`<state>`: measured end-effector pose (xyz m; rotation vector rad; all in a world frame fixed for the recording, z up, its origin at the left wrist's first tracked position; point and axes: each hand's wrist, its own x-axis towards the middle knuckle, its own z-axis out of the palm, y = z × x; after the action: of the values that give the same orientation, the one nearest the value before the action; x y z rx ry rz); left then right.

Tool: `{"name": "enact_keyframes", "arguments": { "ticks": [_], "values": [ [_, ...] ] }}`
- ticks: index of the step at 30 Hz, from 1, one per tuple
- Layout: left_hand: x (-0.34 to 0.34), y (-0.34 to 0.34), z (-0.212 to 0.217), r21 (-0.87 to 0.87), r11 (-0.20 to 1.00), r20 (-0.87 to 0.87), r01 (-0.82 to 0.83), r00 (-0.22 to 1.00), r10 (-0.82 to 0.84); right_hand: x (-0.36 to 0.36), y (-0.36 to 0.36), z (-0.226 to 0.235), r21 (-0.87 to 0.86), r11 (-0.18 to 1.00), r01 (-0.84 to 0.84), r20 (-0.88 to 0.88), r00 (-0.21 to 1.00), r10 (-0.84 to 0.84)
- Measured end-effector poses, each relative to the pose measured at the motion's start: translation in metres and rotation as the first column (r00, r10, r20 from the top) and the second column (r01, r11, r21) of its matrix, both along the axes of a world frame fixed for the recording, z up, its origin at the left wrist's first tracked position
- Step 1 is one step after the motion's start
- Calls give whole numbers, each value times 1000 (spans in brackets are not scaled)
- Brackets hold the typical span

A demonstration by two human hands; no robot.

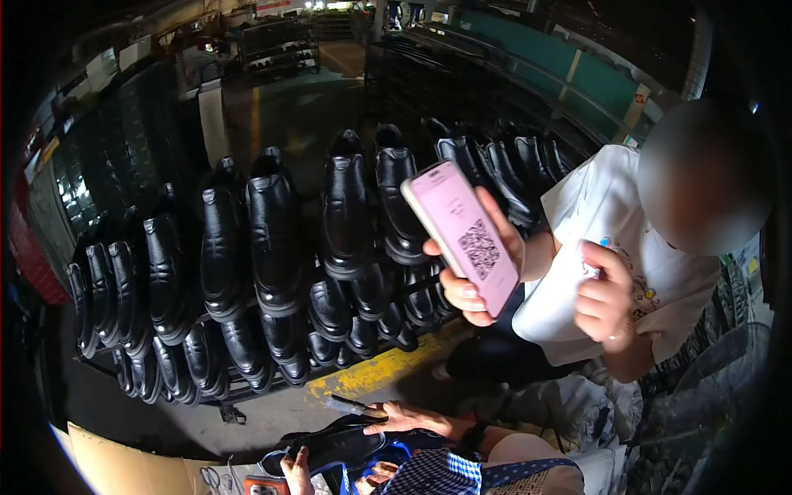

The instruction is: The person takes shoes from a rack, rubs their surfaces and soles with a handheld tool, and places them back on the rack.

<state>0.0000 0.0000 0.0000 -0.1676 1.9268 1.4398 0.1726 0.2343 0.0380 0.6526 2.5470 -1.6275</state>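
Observation:
At the lower edge my left hand (pixel 297 472) is closed, its thumb up, at the edge of a dark shoe-like piece (pixel 330 450) with a blue rim. My right hand (pixel 402 418) reaches in from the lower right above that piece, a dark band on its wrist. Its fingers hold a slim knife-like tool (pixel 355 407) with a greyish blade and a brownish handle; the exact kind is unclear. Blue checked cloth (pixel 429 477) lies below the right forearm. Just beyond, another person's hand holds up a phone (pixel 462 239) showing a pink screen with a square code.
Black leather shoes (pixel 276 231) hang toe-down in rows on a rack across the middle. A person in a white shirt (pixel 606 206) stands at the right, other hand raised. Scissors (pixel 211 477) and an orange-red object (pixel 266 485) lie by cardboard (pixel 124 462) at the lower left.

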Motion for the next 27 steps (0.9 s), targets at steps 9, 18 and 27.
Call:
{"name": "enact_keyframes", "arguments": {
  "ticks": [9, 18, 27],
  "values": [
    [7, 10, 18, -86, 996, -72, 17, 997, -23, 9, -8, 12, -46, 999, -17, 202, 979, 26],
    [10, 40, 50, -128, 901, -312, 415, 846, -433, 54, -15, 7, -286, 909, 304, 355, 915, -194],
    [5, 55, 92, 450, 745, -176, 492, 867, -467, 157, 2, -11, -702, 449, 553, 194, 755, -626]
  ]
}}
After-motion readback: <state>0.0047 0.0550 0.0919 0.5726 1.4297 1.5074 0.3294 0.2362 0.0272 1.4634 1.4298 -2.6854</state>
